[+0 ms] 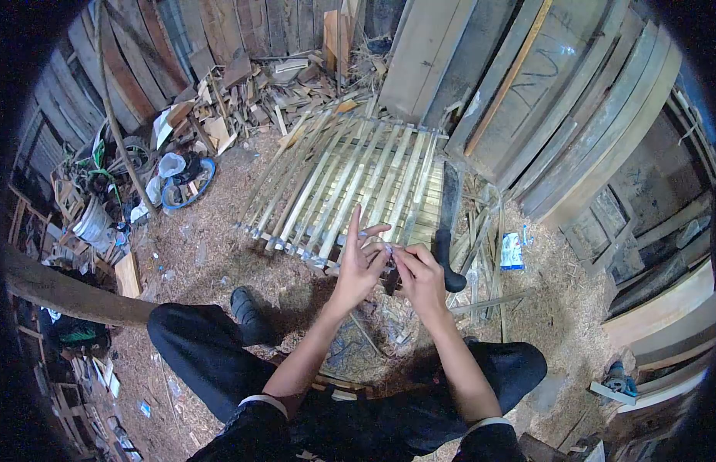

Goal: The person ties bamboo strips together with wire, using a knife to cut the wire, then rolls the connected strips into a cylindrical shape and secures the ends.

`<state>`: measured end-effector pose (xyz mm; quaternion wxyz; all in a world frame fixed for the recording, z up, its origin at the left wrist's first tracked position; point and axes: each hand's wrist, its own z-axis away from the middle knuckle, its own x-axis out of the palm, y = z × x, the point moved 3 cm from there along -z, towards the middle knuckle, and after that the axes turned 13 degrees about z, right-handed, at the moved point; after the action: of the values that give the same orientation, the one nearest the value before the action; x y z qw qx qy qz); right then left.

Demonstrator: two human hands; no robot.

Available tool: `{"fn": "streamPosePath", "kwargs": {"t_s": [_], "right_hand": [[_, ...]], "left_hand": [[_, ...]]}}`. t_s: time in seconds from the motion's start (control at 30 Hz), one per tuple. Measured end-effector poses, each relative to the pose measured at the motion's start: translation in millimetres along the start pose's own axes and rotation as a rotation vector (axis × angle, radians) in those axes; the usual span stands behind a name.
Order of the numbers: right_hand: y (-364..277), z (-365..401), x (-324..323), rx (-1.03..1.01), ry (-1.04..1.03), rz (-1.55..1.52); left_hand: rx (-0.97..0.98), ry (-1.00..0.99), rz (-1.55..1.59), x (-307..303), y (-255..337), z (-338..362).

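Note:
My left hand (359, 268) is raised in front of my knees, index finger pointing away from me and the thumb and other fingers drawn together. Beside it, my right hand (421, 276) pinches with thumb and fingertips, which meet the left hand's fingertips. Between them is a small pale bit (388, 249), mostly hidden by the fingers; I cannot tell what it is. Just beyond my hands lies a slatted wooden frame (350, 181) of thin pale strips laid side by side.
A dark boot-shaped thing (448, 262) lies right of the slats. Planks (558, 115) lean at the right, with a blue-and-white packet (512, 252) on the sawdust floor. Scrap wood (258, 96) is heaped behind. A blue basin (190, 185) and white bucket (94, 223) stand left; a power tool (619, 381) lies lower right.

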<state>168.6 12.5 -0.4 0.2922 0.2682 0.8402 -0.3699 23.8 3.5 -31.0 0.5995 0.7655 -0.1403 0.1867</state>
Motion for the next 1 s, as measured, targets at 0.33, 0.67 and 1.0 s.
{"fn": "streamPosePath", "kwargs": {"t_s": [0.33,0.67,1.0], "right_hand": [[7.6,0.0,-0.1,0.031,-0.03,-0.064],[49.4,7.1,16.1,0.559,-0.097,-0.679],[54.5,6.5,-24.3,0.475,-0.072,-0.077]], "left_hand": [[0.011,-0.013,-0.123,-14.7,-0.2,-2.7],[0.079,-0.076,-0.341,-39.4,24.8,-2.3],[0.162,-0.147,-0.847,-90.4,53.0,15.9]]}}
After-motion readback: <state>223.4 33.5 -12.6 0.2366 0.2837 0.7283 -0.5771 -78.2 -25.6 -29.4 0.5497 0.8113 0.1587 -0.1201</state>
